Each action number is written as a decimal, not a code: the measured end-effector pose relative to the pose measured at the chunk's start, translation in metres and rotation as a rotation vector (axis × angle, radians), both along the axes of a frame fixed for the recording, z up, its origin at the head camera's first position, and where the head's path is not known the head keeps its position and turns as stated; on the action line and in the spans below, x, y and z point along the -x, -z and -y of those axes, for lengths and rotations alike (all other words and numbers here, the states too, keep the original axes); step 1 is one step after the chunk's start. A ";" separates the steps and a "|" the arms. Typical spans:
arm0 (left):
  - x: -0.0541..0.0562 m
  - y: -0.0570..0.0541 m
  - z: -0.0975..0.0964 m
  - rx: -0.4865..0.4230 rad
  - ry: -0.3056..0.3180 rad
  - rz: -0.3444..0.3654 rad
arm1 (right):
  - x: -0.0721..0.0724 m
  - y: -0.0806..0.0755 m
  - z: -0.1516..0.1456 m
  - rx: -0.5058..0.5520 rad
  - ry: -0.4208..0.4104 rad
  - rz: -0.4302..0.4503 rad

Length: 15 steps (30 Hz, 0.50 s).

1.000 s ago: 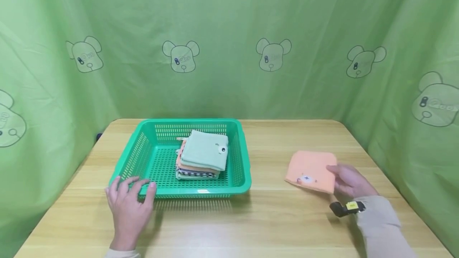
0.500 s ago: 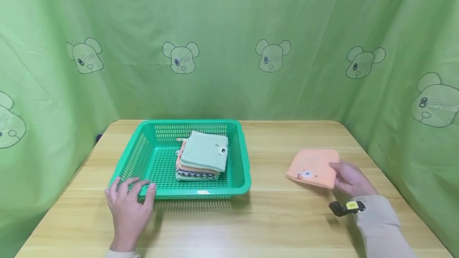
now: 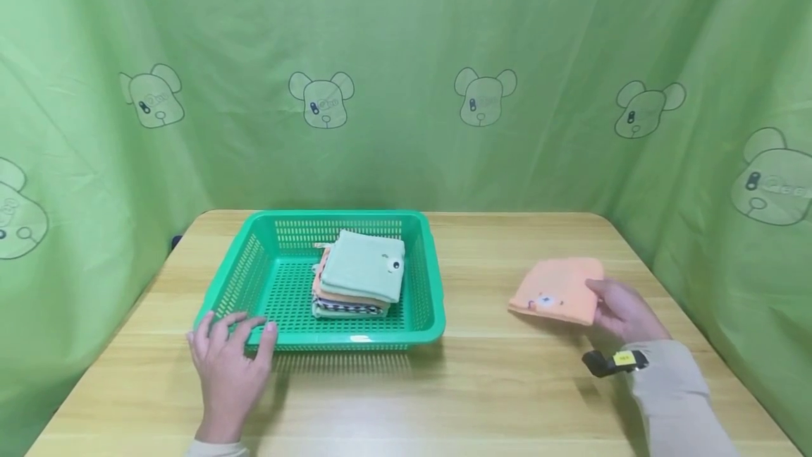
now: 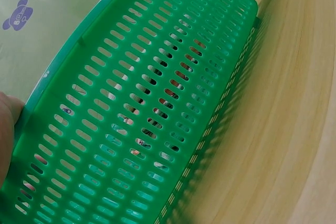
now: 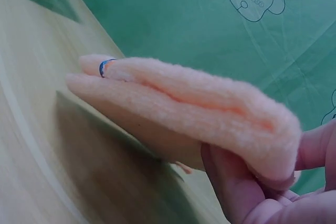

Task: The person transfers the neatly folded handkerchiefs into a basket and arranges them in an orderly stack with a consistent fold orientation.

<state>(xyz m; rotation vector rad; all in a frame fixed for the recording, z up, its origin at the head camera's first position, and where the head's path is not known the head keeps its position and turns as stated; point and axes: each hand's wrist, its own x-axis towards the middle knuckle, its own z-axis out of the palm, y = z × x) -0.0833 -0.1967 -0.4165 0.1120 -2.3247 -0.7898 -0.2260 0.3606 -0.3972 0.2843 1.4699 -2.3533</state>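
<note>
In the head view my right hand (image 3: 624,309) pinches the right side of a folded peach hand towel (image 3: 555,288) with an embroidered animal face. The right wrist view shows the towel's thick folded edge (image 5: 210,103) tilted above the table, my thumb and fingers on either side at one end. My left hand (image 3: 231,365) rests its spread fingers on the front left rim of a green plastic basket (image 3: 393,337). Inside the basket, toward the right, lies a stack of folded towels, a pale green one (image 3: 361,266) with an animal face on top.
The wooden table (image 3: 482,386) stretches between the basket and the peach towel. A green curtain (image 3: 406,161) with bear-head prints encloses the back and both sides. A black camera mount (image 3: 612,363) with a yellow label sits on my right wrist.
The peach towel has moved slightly away from me and tilted further back in my right hand. My left hand, the basket and the stack stay where they were.
</note>
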 end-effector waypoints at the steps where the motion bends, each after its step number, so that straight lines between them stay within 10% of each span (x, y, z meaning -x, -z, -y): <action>1: 0.000 0.000 0.000 -0.001 0.000 -0.001 | 0.000 -0.001 0.000 0.003 0.001 -0.002; 15: 0.000 -0.001 -0.001 -0.006 -0.002 -0.004 | 0.004 -0.010 0.002 0.022 0.002 -0.024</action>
